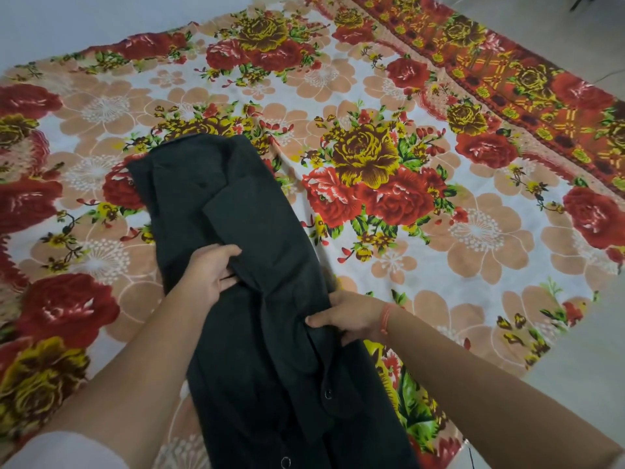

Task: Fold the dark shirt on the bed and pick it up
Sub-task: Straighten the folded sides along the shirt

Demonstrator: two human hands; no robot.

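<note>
The dark shirt [243,211] lies lengthwise on the flowered bed sheet [456,238], folded into a long narrow strip with a sleeve laid over its middle. Its near end, with buttons showing, runs off the bottom of the view. My left hand [211,275] grips a bunch of the fabric at the shirt's left side, about halfway along. At the shirt's right edge, a little nearer to me, my right hand [351,318] pinches the cloth; a thin orange thread circles that wrist.
The sheet's red and yellow patterned border [507,79] runs along the far right. Pale floor [575,367] shows past the bed's right edge and a pale surface [67,22] at the upper left. A dark object [583,1] stands at the top right.
</note>
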